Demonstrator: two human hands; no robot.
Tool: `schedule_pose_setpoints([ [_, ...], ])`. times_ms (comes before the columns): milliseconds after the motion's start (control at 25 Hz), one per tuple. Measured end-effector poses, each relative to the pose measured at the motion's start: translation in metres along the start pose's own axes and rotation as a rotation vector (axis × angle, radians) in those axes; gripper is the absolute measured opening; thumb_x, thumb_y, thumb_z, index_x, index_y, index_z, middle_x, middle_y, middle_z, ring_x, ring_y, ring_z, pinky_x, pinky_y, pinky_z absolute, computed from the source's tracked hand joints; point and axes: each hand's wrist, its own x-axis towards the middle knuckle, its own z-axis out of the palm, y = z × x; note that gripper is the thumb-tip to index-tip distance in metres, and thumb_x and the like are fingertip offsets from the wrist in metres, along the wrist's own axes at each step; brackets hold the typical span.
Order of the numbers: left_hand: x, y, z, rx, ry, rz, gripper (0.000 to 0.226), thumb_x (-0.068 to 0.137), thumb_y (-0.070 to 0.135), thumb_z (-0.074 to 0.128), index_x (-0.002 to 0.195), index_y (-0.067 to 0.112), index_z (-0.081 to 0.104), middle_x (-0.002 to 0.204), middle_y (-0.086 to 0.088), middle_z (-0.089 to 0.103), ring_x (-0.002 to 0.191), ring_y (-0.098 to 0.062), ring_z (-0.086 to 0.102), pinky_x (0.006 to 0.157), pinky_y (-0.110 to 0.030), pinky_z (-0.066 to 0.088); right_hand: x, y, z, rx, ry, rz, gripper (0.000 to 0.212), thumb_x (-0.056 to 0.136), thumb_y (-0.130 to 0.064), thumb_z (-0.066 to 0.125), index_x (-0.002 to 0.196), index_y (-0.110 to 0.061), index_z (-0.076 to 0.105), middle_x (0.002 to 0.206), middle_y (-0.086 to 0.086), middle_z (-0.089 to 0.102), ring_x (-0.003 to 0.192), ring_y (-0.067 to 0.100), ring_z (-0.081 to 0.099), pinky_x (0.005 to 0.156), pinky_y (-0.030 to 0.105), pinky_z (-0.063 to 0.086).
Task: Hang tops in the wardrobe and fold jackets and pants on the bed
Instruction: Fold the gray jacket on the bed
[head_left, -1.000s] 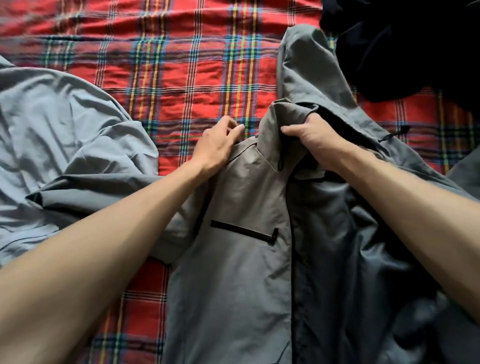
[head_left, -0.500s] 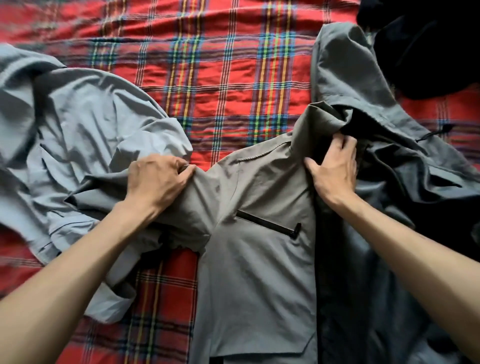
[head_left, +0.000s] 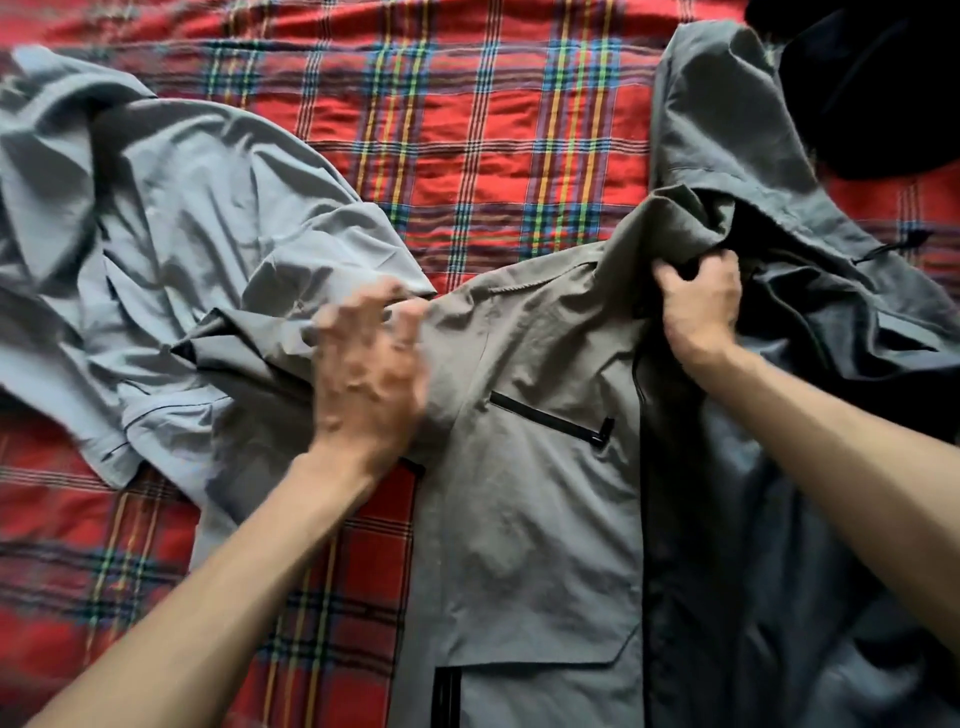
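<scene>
Grey lightweight zip-front jacket (head_left: 530, 519) lies front-up on the bed, opened down the middle, dark lining exposed on the side under the right forearm. Right hand (head_left: 701, 306) grasps a bunch of jacket fabric at the collar where the hood joins, fingers curled in tight. Left hand (head_left: 371, 374) is motion-blurred; fingers look spread and straight, flat on the jacket's shoulder by the sleeve seam, no pinch visible. Black slanted chest-pocket zip (head_left: 550, 422) sits between the two hands. Grey hood (head_left: 717, 114) stretches away toward the top edge. Crumpled pale blue-grey garment (head_left: 156, 234) lies left of the jacket, touching its sleeve. Dark navy garment (head_left: 872, 93) in the top right corner, just beside the hood. Everything rests on a red tartan bedspread (head_left: 467, 135).
</scene>
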Motion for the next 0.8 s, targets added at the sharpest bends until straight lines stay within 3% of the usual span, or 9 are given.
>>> schedule_pose_setpoints([
  [80,-0.029,0.037,0.028,-0.038,-0.125,0.181,0.051,0.089,0.034,0.056,0.135,0.012,0.054,0.144,-0.017,0.047,0.130,-0.032,0.042,0.110,-0.042,0.029,0.013,-0.008,-0.006,0.156,0.001,0.091,0.045,0.089,-0.037,0.061,0.123,-0.006,0.061,0.122,0.015,0.064,0.115,0.028,0.059,0.098,0.033,0.042],
  [160,-0.068,0.060,0.060,0.023,-0.354,0.229,0.068,0.092,0.051,0.048,0.148,0.015,0.038,0.156,-0.020,0.029,0.144,-0.032,0.024,0.118,-0.043,0.020,0.026,-0.016,-0.012,0.116,-0.047,-0.010,0.043,0.090,-0.036,0.057,0.124,-0.010,0.061,0.123,0.014,0.066,0.116,0.028,0.059,0.099,0.034,0.043],
  [240,-0.093,0.069,0.086,0.061,-0.470,0.241,0.073,0.093,0.057,0.045,0.153,0.022,0.026,0.161,-0.022,0.013,0.149,-0.036,0.010,0.120,-0.045,0.010,0.037,-0.021,-0.014,-0.058,-0.110,-0.163,0.044,0.090,-0.042,0.054,0.122,-0.012,0.062,0.122,0.015,0.066,0.115,0.031,0.060,0.097,0.037,0.044],
  [360,-0.100,0.074,0.093,0.048,-0.472,0.264,0.068,0.094,0.059,0.035,0.154,0.029,0.024,0.162,-0.021,0.010,0.150,-0.036,0.006,0.121,-0.047,0.008,0.034,-0.015,-0.015,-0.229,-0.174,-0.180,0.054,0.093,-0.046,0.053,0.132,-0.009,0.055,0.133,0.020,0.055,0.124,0.033,0.050,0.106,0.035,0.035],
  [440,-0.109,0.072,0.082,0.017,-0.415,0.233,0.068,0.094,0.057,0.036,0.154,0.027,0.025,0.162,-0.020,0.012,0.151,-0.033,0.009,0.121,-0.046,0.011,-0.003,-0.001,-0.028,-0.159,-0.034,-0.133,0.058,0.091,-0.040,0.060,0.132,-0.001,0.048,0.132,0.021,0.044,0.124,0.033,0.044,0.107,0.028,0.027],
  [520,-0.136,0.067,0.070,-0.022,-0.359,0.070,0.068,0.094,0.054,0.038,0.153,0.021,0.028,0.160,-0.021,0.018,0.149,-0.034,0.017,0.120,-0.047,0.017,-0.065,0.028,-0.040,-0.068,-0.022,-0.084,0.051,0.087,-0.033,0.067,0.124,-0.002,0.050,0.122,0.017,0.050,0.112,0.028,0.050,0.097,0.025,0.032],
  [600,-0.174,0.065,0.060,0.006,-0.375,-0.060,0.071,0.094,0.054,0.036,0.153,0.016,0.027,0.159,-0.022,0.020,0.147,-0.036,0.021,0.118,-0.048,0.020,-0.125,0.058,-0.047,-0.112,-0.208,0.022,0.045,0.085,-0.036,0.071,0.118,-0.009,0.054,0.104,0.005,0.060,0.096,0.020,0.054,0.087,0.030,0.038],
  [680,-0.210,0.064,0.056,0.053,-0.458,-0.076,0.075,0.092,0.058,0.031,0.153,0.016,0.022,0.159,-0.021,0.019,0.147,-0.036,0.018,0.116,-0.048,0.020,-0.156,0.079,-0.048,-0.127,-0.322,0.141,0.031,0.085,-0.038,0.071,0.106,-0.016,0.062,0.087,-0.002,0.064,0.087,0.016,0.056,0.080,0.032,0.042],
  [800,-0.230,0.059,0.058,0.087,-0.512,-0.047,0.077,0.091,0.062,0.026,0.154,0.018,0.021,0.159,-0.021,0.020,0.147,-0.037,0.018,0.116,-0.047,0.018,-0.167,0.092,-0.054,0.000,-0.257,0.177,0.014,0.086,-0.029,0.070,0.088,-0.015,0.068,0.077,0.002,0.066,0.077,0.015,0.058,0.070,0.028,0.039],
])
